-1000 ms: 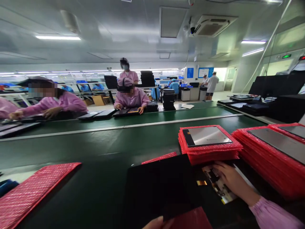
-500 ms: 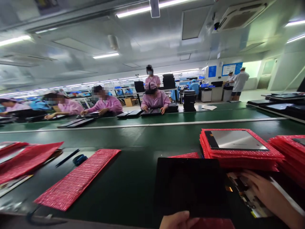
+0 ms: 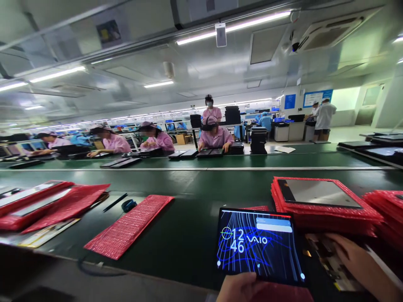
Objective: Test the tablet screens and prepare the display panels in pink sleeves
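A thin display panel (image 3: 252, 251) is lit, showing a lock screen with "12 46" and a VAIO logo over blue and white lines. My left hand (image 3: 237, 287) grips its lower edge, thumb at the front; the other fingers are mostly hidden. Dark red film (image 3: 280, 292) lies just below that edge. To the right, my right hand (image 3: 349, 251) is closed over a circuit board assembly (image 3: 327, 268) with dark parts and a yellow edge; its fingertips are partly hidden. A small copper-coloured flex piece (image 3: 307, 253) sits between panel and board.
Behind my right hand, a stack of red bubble sleeves (image 3: 327, 216) bears a bare panel (image 3: 321, 193). One red bubble sleeve (image 3: 132, 224), a dark pen (image 3: 115, 202) and a tape roll (image 3: 129, 205) lie leftward. Co-workers in pink (image 3: 215, 136) sit across the green bench (image 3: 195, 184).
The panel's screen has gone from black to a lit lock screen. My view has shifted left and tilted up slightly. Both hands keep nearly the same places.
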A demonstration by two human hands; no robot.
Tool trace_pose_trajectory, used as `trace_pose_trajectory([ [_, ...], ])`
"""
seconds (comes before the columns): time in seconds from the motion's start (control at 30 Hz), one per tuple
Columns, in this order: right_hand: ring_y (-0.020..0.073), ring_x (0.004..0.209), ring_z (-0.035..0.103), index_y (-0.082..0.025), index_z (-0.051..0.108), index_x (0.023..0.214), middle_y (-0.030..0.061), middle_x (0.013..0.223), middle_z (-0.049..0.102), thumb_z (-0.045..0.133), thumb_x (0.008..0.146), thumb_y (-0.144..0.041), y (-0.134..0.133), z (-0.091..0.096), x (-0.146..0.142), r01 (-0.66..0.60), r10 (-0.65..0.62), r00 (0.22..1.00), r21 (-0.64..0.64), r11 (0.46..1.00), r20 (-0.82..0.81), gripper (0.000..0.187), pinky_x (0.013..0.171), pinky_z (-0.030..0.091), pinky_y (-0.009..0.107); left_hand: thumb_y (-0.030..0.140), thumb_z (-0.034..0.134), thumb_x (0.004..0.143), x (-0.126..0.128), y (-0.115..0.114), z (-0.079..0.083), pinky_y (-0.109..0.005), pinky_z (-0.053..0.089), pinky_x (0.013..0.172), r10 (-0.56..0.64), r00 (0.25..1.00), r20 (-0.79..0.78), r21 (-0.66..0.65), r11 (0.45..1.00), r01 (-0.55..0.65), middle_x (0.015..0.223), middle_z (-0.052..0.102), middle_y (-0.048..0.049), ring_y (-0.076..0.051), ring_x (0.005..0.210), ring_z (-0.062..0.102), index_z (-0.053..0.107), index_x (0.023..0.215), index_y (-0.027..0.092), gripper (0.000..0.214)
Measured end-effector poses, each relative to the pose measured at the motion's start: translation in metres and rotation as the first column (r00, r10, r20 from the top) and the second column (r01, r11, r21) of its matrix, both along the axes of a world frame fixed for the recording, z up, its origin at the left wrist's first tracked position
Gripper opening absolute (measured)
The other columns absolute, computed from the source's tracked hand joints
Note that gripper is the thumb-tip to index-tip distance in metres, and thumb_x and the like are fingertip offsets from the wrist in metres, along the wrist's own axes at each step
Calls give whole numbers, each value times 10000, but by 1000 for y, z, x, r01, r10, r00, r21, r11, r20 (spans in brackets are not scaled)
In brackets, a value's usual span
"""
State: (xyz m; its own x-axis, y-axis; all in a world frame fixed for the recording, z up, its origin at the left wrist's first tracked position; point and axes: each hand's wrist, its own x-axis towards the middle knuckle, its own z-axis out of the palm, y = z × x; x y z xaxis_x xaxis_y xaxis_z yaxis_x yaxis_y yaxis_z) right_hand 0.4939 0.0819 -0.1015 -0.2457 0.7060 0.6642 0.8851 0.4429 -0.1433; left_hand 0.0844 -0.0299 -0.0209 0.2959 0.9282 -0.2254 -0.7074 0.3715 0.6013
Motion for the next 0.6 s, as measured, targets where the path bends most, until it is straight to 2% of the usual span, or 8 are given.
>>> trace_pose_trajectory([
  [0.1,264,884,707,-175,628,1114,84,1047,713,307,1014,-375,-6,9,-3,6,-4,1000,105,994,-19,391,713,629,436,-9,647,714,-1,0,-2,-464,503,974,-19,1000,11,41,999,19,967,781,-79,-300,1084,668,642,1259,174,575],
  [0.2,278,982,677,-179,591,1170,99,1153,672,354,1020,-347,-27,37,-29,-30,43,998,251,968,-47,327,815,571,443,8,660,724,-1,1,-3,-456,494,985,-24,1000,11,64,998,23,1052,770,-73,-289,1081,670,613,1296,192,603],
  [0.27,234,1071,644,-201,578,1230,80,1265,620,444,1000,-275,-50,66,-64,-188,206,978,298,936,-30,276,881,534,348,32,701,707,0,1,-2,-439,501,972,-32,999,12,78,996,31,1103,759,-72,-287,1087,669,600,1312,205,636],
  [0.3,219,1131,612,-216,572,1256,70,1325,580,449,1003,-260,-62,80,-85,-249,264,964,264,932,-21,285,894,523,308,46,728,689,1,1,-1,-432,505,965,-40,999,15,88,995,39,1126,752,-75,-290,1097,665,596,1315,208,660],
  [0.4,251,1238,539,-270,563,1332,79,1468,449,390,1041,-362,-88,111,-140,-480,453,877,249,841,162,350,929,525,322,99,782,667,2,1,2,-421,489,986,-75,997,15,126,989,72,1194,725,-93,-306,1158,636,588,1326,199,694],
  [0.47,285,1296,480,-311,502,1400,73,1516,383,406,1034,-426,-90,116,-160,-567,528,821,203,798,218,396,983,507,386,111,775,683,1,-1,4,-419,467,1018,-98,995,9,136,986,95,1233,705,-101,-313,1204,609,585,1330,184,678],
  [0.53,343,1363,377,-329,420,1458,77,1560,293,420,1022,-426,-82,108,-164,-495,477,867,152,855,143,447,1042,445,515,96,757,701,-1,-2,5,-410,472,1013,-115,993,-21,112,987,116,1248,697,-99,-307,1206,609,598,1316,177,641],
  [0.6,398,1411,251,-335,325,1502,74,1595,185,389,1021,-409,-72,95,-158,-302,308,948,79,950,-80,490,1067,339,666,86,755,706,-3,-4,6,-407,492,990,-113,992,-47,91,989,117,1243,700,-101,-297,1177,629,618,1291,168,606],
])
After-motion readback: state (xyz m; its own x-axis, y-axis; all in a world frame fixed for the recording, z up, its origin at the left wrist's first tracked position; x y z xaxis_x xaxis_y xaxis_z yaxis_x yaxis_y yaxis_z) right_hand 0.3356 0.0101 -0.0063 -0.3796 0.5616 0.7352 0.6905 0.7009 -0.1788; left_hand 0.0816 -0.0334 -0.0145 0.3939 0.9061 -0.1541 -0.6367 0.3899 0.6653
